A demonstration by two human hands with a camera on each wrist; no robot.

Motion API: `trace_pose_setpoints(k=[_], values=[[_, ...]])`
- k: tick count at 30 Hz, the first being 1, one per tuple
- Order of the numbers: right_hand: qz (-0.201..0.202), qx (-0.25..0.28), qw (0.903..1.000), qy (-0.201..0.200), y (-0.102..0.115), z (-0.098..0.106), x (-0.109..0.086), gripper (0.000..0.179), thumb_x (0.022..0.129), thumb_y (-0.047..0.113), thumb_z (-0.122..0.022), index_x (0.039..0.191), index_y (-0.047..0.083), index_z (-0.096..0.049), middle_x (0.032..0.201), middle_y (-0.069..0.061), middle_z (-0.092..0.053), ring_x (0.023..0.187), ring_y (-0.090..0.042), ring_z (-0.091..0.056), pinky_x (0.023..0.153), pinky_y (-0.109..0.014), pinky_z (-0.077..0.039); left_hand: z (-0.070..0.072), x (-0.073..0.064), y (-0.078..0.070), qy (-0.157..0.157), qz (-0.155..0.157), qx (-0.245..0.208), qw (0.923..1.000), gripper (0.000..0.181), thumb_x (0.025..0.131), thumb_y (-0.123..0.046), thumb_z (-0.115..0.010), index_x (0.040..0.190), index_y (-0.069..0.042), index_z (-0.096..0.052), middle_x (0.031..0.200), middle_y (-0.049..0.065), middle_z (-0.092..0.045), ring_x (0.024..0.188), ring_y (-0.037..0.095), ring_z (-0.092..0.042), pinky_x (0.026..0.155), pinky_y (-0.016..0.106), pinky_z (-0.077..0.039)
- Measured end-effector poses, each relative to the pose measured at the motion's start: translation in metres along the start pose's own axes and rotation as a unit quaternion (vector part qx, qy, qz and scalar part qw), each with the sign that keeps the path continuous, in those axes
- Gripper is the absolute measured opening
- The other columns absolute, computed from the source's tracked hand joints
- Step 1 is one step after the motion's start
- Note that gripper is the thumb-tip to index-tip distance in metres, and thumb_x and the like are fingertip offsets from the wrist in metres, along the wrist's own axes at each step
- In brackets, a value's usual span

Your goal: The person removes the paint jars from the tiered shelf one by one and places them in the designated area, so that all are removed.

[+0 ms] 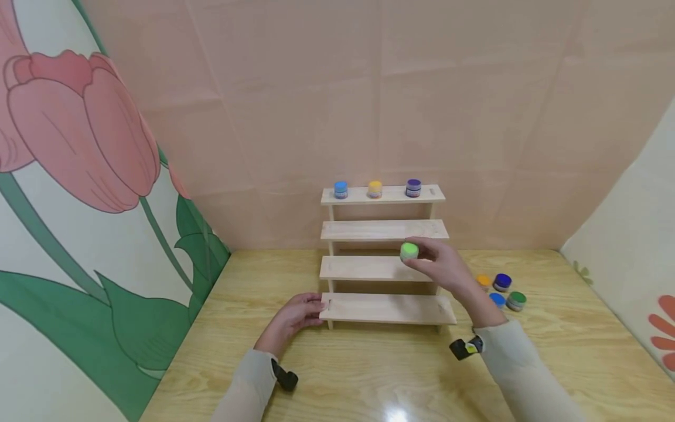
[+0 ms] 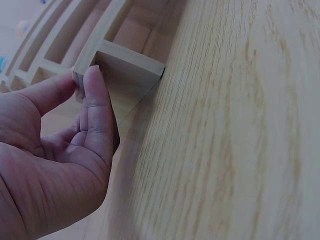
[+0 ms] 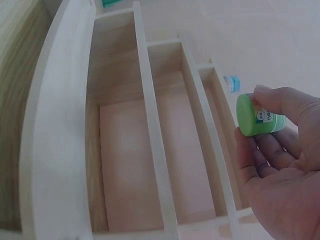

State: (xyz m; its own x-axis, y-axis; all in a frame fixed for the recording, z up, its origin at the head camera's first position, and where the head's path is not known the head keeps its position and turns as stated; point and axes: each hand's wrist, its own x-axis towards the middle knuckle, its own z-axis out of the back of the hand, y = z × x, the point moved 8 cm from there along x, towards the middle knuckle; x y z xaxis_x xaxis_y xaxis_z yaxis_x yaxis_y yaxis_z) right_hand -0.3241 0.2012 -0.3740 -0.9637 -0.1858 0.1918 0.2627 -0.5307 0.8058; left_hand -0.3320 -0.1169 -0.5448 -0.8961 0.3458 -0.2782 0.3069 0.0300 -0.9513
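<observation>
Your two hands work well apart at a four-step wooden rack point(image 1: 387, 309), which stands on the wood-grained table point(image 1: 369, 366) before you. Nearest, at the rack's left front corner, your left hand point(image 1: 295, 313) pinches the end of the lowest board between thumb and fingers, a hold that probably serves to keep the light frame from sliding. To the rack's right, four more jars stand close together, presumably grouped there for easy reach: a blue jar point(image 1: 497, 300), a green jar point(image 1: 516, 301), an orange jar point(image 1: 483, 282) and a dark blue jar point(image 1: 503, 282), some partly covered by your right forearm. Over the right part of the rack's middle steps, your right hand point(image 1: 442, 265) grips a lime-lidded jar point(image 1: 409, 252) by its sides, lid uppermost, which likely leaves the base free for standing it; it appears not to touch the boards. Farthest, on the rack's top step, a light blue jar point(image 1: 341, 190), a yellow jar point(image 1: 375, 189) and a purple jar point(image 1: 413, 188) stand upright in a spaced row, each apart from its neighbour, apparently for display.
</observation>
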Motion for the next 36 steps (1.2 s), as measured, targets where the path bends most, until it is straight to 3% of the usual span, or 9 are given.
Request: trace_pose_setpoints(k=[8, 17, 21, 27, 36], values=[[0.005, -0.020, 0.9998, -0.007, -0.016, 0.010, -0.018, 0.056, 0.094, 0.042, -0.072, 0.141, 0.014, -0.057, 0.127, -0.011, -0.065, 0.124, -0.038, -0.058, 0.097, -0.056, -0.051, 0.002, 0.001, 0.001, 0.000, 0.004, 0.003, 1.0000, 0.046, 0.098, -0.005, -0.064, 0.137, 0.014, -0.047, 0.094, 0.006, -0.070, 0.081, 0.014, -0.067, 0.068, 0.024, -0.058], [-0.001, -0.028, 0.9996, 0.006, -0.028, 0.023, -0.035, 0.061, 0.096, 0.042, -0.070, 0.144, 0.009, -0.054, 0.135, -0.017, -0.061, 0.127, -0.041, -0.055, 0.102, -0.062, -0.046, 0.005, 0.002, 0.002, -0.006, 0.009, 0.007, 0.9999, 0.046, 0.098, -0.006, -0.065, 0.137, 0.012, -0.049, 0.097, 0.008, -0.070, 0.083, 0.015, -0.067, 0.069, 0.025, -0.058], [-0.005, -0.052, 0.9986, 0.006, -0.037, 0.029, -0.042, 0.059, 0.096, 0.043, -0.069, 0.144, 0.010, -0.055, 0.133, -0.015, -0.062, 0.120, -0.038, -0.060, 0.096, -0.053, -0.053, 0.004, 0.002, 0.002, -0.003, 0.007, 0.011, 0.9999, 0.045, 0.098, -0.006, -0.065, 0.136, 0.012, -0.049, 0.098, 0.008, -0.070, 0.084, 0.016, -0.067, 0.069, 0.026, -0.058], [-0.008, -0.068, 0.9976, 0.009, -0.051, 0.039, -0.055, 0.058, 0.096, 0.043, -0.069, 0.144, 0.013, -0.056, 0.126, -0.012, -0.066, 0.111, -0.028, -0.064, 0.082, -0.027, -0.054, 0.005, 0.002, 0.003, -0.002, 0.007, 0.009, 0.9999, 0.045, 0.098, -0.006, -0.064, 0.137, 0.013, -0.049, 0.097, 0.008, -0.070, 0.082, 0.016, -0.067, 0.069, 0.026, -0.059], [-0.011, -0.056, 0.9983, 0.009, -0.070, 0.057, -0.072, 0.055, 0.097, 0.037, -0.070, 0.145, 0.015, -0.055, 0.136, -0.014, -0.062, 0.108, 0.010, -0.054, 0.084, -0.016, -0.050, 0.003, 0.002, 0.002, -0.004, 0.005, 0.012, 0.9999, 0.046, 0.099, -0.007, -0.064, 0.138, 0.012, -0.048, 0.098, 0.008, -0.070, 0.083, 0.015, -0.067, 0.070, 0.026, -0.058]])
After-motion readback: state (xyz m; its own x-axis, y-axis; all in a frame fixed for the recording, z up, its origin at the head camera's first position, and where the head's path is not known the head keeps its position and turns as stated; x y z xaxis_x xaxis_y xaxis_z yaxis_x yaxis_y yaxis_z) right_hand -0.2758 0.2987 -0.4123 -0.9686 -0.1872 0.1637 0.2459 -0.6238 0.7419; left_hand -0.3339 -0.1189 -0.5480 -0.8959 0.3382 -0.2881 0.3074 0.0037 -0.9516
